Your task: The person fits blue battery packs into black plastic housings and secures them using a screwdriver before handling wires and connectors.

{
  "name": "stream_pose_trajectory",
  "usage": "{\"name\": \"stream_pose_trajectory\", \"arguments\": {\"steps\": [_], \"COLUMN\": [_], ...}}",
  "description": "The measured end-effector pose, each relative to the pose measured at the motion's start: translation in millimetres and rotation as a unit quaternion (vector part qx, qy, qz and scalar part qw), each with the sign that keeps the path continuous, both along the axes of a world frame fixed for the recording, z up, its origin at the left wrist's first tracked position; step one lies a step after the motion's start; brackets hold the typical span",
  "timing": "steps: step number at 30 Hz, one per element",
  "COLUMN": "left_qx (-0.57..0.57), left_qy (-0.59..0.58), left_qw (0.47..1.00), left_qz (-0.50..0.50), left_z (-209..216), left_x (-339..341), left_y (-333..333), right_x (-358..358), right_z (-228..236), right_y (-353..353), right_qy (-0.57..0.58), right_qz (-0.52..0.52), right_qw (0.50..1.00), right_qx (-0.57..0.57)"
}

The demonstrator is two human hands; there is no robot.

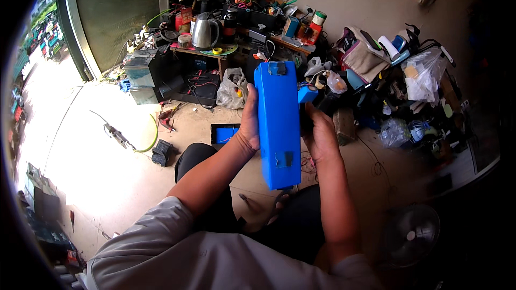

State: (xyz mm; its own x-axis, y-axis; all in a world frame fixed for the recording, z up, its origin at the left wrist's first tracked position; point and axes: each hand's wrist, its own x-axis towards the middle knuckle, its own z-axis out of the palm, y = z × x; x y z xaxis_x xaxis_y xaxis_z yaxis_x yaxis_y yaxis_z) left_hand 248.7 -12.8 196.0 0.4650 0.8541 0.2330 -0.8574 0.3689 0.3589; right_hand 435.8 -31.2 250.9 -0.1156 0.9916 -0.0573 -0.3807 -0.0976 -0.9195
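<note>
A long blue-wrapped battery pack [278,123] is held up in front of me, with dark tape patches near its top and bottom ends. My left hand [250,121] grips its left side, the thumb up along the edge and the other fingers hidden. On the opposite side my right hand [321,131] is closed against the pack, its fingers mostly out of sight. Just above the right thumb, a smaller blue block [307,94] sticks out; whether it belongs to the pack cannot be told. Short wires rise from the pack's top end.
Below and left of the pack, an open black case [224,133] with a blue inside lies on the floor. A steel kettle [205,32] stands on a cluttered low bench. Bags and parts are heaped right. A fan [411,235] is at lower right; a green cable [153,138] lies left.
</note>
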Motion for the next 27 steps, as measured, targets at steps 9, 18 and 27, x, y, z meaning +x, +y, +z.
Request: {"name": "stream_pose_trajectory", "arguments": {"steps": [9,18,27], "left_qx": [-0.064,-0.035,-0.044], "left_qy": [-0.034,0.244,0.021], "left_qw": [0.977,0.928,0.989], "left_qz": [0.199,0.278,0.137], "left_z": [5.7,8.7,4.9], "left_x": [-20.2,9.3,10.0], "left_y": [17.6,9.3,-2.9], "right_x": [-22.5,-47.1,-42.4], "right_z": [-47.8,-38.0,-33.8], "right_y": [-57.2,-61.4,-53.8], "right_qy": [0.148,0.262,-0.110], "right_qz": [0.028,-0.282,-0.368], "right_qw": [0.981,0.917,0.884], "right_qx": [-0.121,-0.106,0.266]}}
